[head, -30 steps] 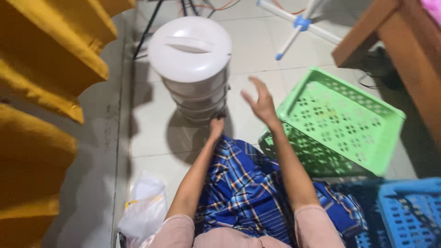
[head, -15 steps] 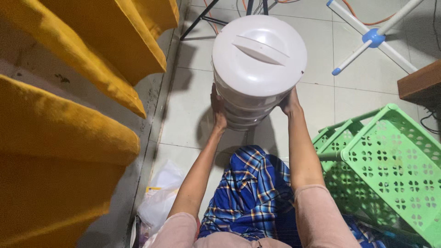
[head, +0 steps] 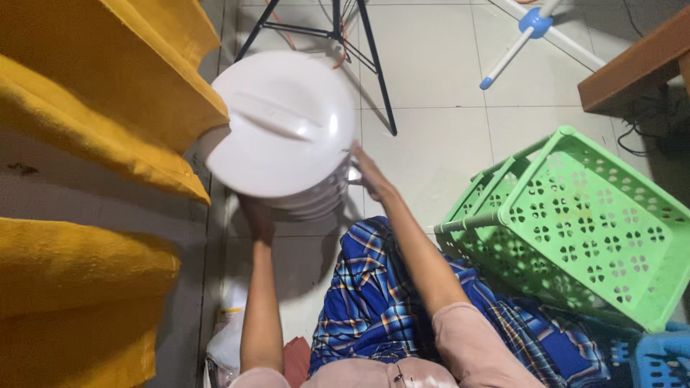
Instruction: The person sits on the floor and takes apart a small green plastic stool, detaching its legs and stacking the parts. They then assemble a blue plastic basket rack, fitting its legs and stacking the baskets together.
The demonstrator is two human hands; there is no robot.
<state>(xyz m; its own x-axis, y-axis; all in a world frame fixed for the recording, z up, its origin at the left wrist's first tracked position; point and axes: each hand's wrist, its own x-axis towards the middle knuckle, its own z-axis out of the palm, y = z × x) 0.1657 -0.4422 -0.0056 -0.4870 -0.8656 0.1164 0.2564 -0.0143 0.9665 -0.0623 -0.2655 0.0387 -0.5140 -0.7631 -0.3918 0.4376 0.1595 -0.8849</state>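
A round white plastic container (head: 280,129) with a ridged side and a lid with a raised handle bar is lifted off the tiled floor, tilted toward the yellow cushions on the left. My left hand (head: 255,215) grips it from below at its near-left side; the fingers are mostly hidden under it. My right hand (head: 370,176) presses against its right side. Below, my lap is covered by blue plaid cloth (head: 374,294).
Yellow cushions (head: 93,108) fill the left. A green perforated basket (head: 582,223) lies tilted at right, a blue one (head: 661,359) at the corner. Black stand legs (head: 359,43), a white-blue fan base (head: 532,29), a wooden furniture edge (head: 632,65) and a plastic bag (head: 226,338) surround me.
Both hands reached to the white container and took hold of it. It has since risen off the floor and moved left toward the yellow cushions.
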